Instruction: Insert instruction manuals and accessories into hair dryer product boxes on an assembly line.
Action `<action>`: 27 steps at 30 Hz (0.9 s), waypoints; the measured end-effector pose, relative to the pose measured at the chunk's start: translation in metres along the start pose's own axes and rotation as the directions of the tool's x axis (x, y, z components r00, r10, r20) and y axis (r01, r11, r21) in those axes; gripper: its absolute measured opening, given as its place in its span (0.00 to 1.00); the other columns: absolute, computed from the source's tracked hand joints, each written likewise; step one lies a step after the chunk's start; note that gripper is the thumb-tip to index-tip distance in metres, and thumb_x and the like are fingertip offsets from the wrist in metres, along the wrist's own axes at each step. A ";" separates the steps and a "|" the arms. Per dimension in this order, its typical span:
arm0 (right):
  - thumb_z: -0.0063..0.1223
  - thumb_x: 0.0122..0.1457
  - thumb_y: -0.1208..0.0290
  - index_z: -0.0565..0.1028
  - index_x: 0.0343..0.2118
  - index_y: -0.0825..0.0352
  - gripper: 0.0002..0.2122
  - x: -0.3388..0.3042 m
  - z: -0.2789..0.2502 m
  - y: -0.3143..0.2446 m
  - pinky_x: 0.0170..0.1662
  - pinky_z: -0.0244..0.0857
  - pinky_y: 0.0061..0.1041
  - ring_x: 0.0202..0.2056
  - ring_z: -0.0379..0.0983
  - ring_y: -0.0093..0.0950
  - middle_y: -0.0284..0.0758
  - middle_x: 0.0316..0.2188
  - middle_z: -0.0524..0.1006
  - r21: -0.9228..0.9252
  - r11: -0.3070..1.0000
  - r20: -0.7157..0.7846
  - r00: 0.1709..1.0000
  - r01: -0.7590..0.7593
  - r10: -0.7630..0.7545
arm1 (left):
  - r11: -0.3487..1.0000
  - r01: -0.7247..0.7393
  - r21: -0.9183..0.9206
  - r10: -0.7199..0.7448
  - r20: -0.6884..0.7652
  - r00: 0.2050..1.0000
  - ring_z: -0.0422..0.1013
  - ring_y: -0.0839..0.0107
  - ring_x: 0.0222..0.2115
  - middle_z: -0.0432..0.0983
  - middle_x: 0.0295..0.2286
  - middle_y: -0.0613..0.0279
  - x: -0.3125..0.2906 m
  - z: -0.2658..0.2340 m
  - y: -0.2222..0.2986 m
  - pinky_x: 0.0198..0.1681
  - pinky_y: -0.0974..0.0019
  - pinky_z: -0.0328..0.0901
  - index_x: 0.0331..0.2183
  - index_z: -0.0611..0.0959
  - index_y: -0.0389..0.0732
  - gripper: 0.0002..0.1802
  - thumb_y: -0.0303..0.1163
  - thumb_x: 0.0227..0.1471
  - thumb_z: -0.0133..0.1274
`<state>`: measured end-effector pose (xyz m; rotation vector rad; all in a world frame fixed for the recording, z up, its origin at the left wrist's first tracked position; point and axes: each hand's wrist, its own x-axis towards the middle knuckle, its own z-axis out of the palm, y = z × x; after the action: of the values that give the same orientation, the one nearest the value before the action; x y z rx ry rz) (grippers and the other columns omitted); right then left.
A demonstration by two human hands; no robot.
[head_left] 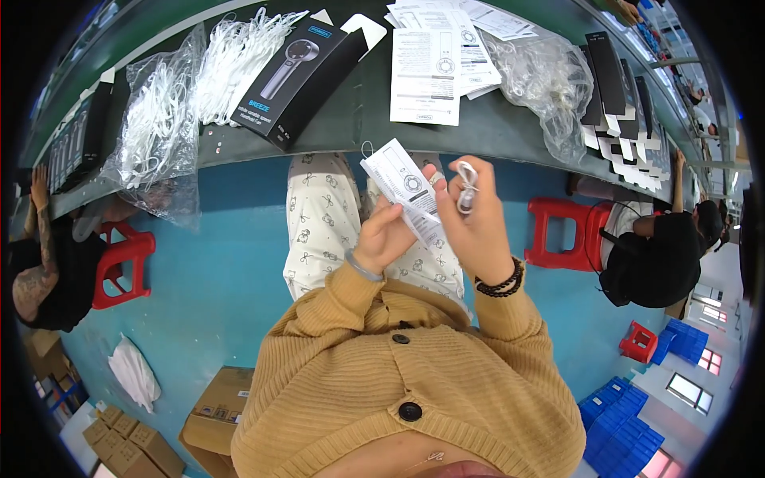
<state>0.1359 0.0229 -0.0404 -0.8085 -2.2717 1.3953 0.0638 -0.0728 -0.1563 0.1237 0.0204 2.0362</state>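
Observation:
Above my lap, my left hand is closed on a printed white instruction leaflet, which stands tilted between my two hands. A thin cord loop sticks out by the leaflet's upper left corner; what it belongs to is hidden. My right hand pinches a small bundled white cable between thumb and fingers, close beside the leaflet. On the bench ahead lies a black handheld fan box with its flaps raised. To its right is a stack of leaflets.
White cables lie in a heap at the bench's left, beside a clear bag of cables. Another clear plastic bag and several black boxes are at the right. People sit at both sides, near red stools.

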 end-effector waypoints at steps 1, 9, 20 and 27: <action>0.51 0.54 0.76 0.64 0.46 0.70 0.16 0.002 0.005 0.010 0.31 0.67 0.30 0.28 0.73 0.36 0.44 0.32 0.73 -0.099 0.983 0.013 0.988 0.157 -0.157 | 1.000 -0.003 0.003 0.003 -0.003 1.000 0.52 0.57 0.60 0.49 0.61 0.53 -0.002 -0.002 0.001 0.62 0.50 0.47 0.61 0.54 0.44 0.37 0.28 0.52 0.48; 0.56 0.49 0.72 0.71 0.49 0.62 0.21 -0.010 0.019 0.015 0.31 0.69 0.31 0.37 0.72 0.36 0.41 0.36 0.74 -0.464 0.805 0.176 0.929 0.370 -0.326 | 0.995 -0.073 0.065 0.070 0.054 0.996 0.46 0.56 0.62 0.49 0.61 0.57 0.000 0.005 0.000 0.64 0.52 0.45 0.62 0.49 0.46 0.38 0.29 0.54 0.46; 0.64 0.46 0.69 0.76 0.40 0.64 0.17 -0.013 0.012 0.009 0.31 0.67 0.27 0.29 0.74 0.34 0.35 0.35 0.76 -0.289 0.898 0.120 0.943 0.332 -0.310 | 0.981 -0.193 -0.007 0.191 -0.113 0.975 0.66 0.66 0.48 0.71 0.39 0.68 -0.010 0.011 0.014 0.52 0.51 0.64 0.42 0.70 0.49 0.13 0.22 0.56 0.46; 0.62 0.46 0.77 0.77 0.27 0.69 0.06 -0.002 0.011 -0.004 0.29 0.64 0.26 0.25 0.72 0.34 0.39 0.22 0.75 -0.062 0.935 0.140 0.931 0.348 -0.337 | 0.870 -0.190 0.454 0.283 -0.146 0.948 0.66 0.68 0.46 0.70 0.42 0.61 -0.017 0.045 0.031 0.50 0.59 0.64 0.43 0.68 0.45 0.15 0.24 0.54 0.51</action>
<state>0.1298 0.0124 -0.0417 -0.3258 -2.4373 1.2233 0.0478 -0.1036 -0.1109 0.1996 0.6267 2.2549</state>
